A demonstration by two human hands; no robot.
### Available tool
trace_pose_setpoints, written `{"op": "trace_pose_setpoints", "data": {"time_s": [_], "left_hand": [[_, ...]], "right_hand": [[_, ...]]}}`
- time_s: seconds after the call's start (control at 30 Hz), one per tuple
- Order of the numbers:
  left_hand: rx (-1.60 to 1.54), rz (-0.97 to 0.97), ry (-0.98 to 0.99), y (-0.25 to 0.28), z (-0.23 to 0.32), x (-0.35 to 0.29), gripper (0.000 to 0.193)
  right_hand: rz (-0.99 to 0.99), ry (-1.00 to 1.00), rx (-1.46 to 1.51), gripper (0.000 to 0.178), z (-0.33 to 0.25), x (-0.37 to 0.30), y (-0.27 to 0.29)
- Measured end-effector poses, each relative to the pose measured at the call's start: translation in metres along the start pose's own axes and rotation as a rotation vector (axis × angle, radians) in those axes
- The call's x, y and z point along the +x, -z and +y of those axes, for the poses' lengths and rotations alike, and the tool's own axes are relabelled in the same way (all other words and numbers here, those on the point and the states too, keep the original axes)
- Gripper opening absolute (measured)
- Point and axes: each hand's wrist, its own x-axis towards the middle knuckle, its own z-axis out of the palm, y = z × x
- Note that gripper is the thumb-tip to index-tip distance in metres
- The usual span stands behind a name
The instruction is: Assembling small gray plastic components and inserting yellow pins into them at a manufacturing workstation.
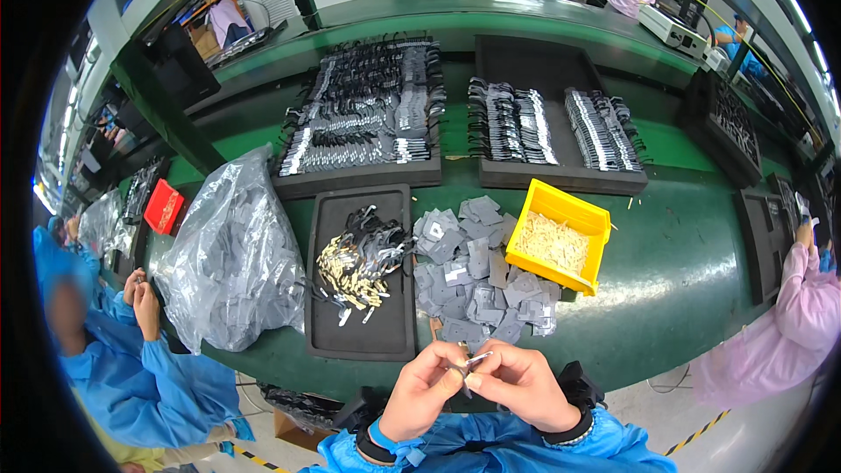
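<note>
The left hand (429, 392) and right hand (526, 387) meet over the near edge of the green bench (674, 250), each grip pinched shut, thumb to fingertips, on one small part (479, 356); the fingers hide much of it. Just beyond lies a loose heap of grey sheets (482, 267), with a yellow bin (603, 250) of small pale pieces (550, 243) at its right. Left of the heap, a black tray (359, 343) holds a tangle of dark and gold-coloured parts (350, 267); left of that slumps a clear bag (232, 250) with more grey sheets inside.
</note>
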Motion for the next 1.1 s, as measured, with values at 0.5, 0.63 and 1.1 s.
{"op": "trace_pose_setpoints", "data": {"time_s": [0.5,0.63,1.1], "left_hand": [[-0.229,0.086,0.124,-0.004,0.004,0.005,0.022],[-0.244,0.056,0.146,0.000,0.011,0.004,0.021],[-0.642,-0.113,0.705,0.011,0.014,0.003,0.030]], "right_hand": [[0.137,0.398,-1.000,0.006,-0.023,0.004,0.000],[0.238,0.522,-1.145,0.008,-0.029,0.003,0.011],[-0.209,0.475,-0.868,0.009,-0.038,0.025,0.016]]}}
